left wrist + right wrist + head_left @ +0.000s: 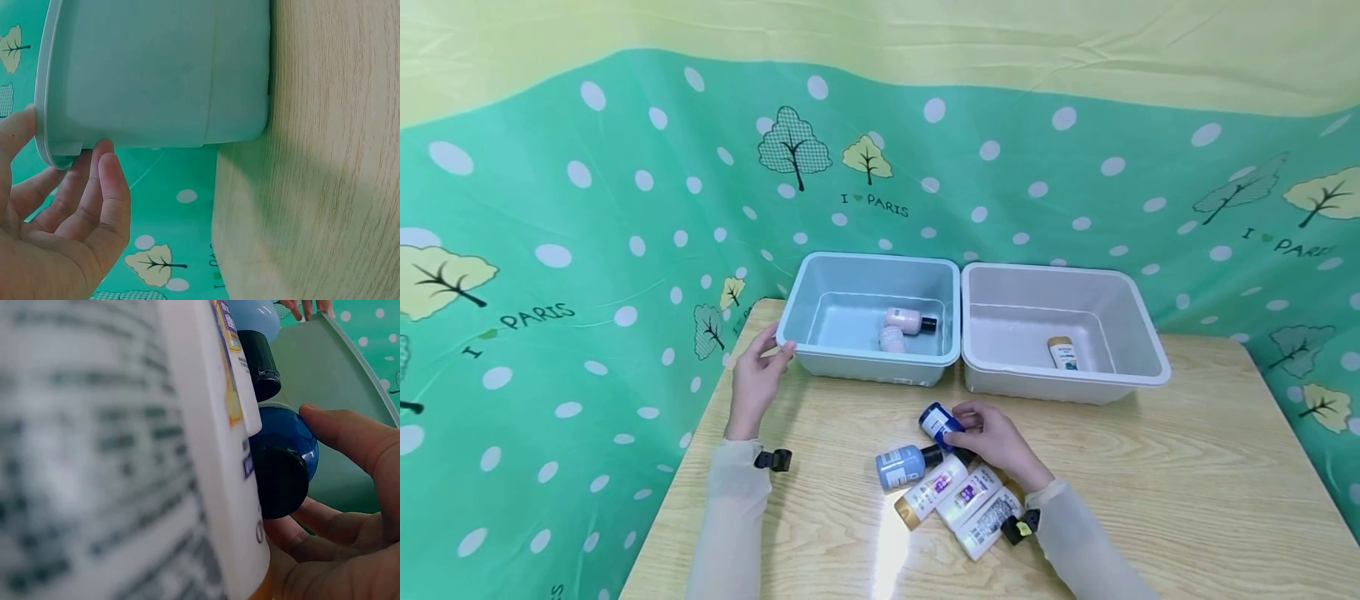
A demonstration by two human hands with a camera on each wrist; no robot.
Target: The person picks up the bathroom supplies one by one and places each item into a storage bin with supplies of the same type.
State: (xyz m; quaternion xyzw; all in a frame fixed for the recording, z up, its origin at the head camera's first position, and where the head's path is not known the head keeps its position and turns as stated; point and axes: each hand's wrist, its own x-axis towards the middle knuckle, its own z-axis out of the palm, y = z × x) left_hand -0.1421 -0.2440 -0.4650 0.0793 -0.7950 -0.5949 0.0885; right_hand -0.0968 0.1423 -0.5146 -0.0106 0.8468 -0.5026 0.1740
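Observation:
My left hand (pixel 756 385) holds the left front corner of the light blue bin (pixel 868 360), thumb at the rim and fingers beneath it, as the left wrist view shows. My right hand (pixel 1000 440) grips a dark blue bottle (pixel 938 422) with a black cap, thumb on one side and fingers on the other. Beside it on the table lie a light blue bottle (pixel 900 467) with a black cap and a white tube (pixel 931 492) with a gold cap. Two more white bottles, one a printed white bottle (pixel 988 523), lie below my right wrist; that one fills the right wrist view's left side.
Inside the blue bin lie a pink bottle (pixel 904 320) with a black cap and a small pale pink container (pixel 892 339). A grey-white bin (pixel 1060 379) stands right alongside, holding a white bottle (pixel 1063 353) with a gold cap. Behind both hangs a green dotted cloth (pixel 1022 167).

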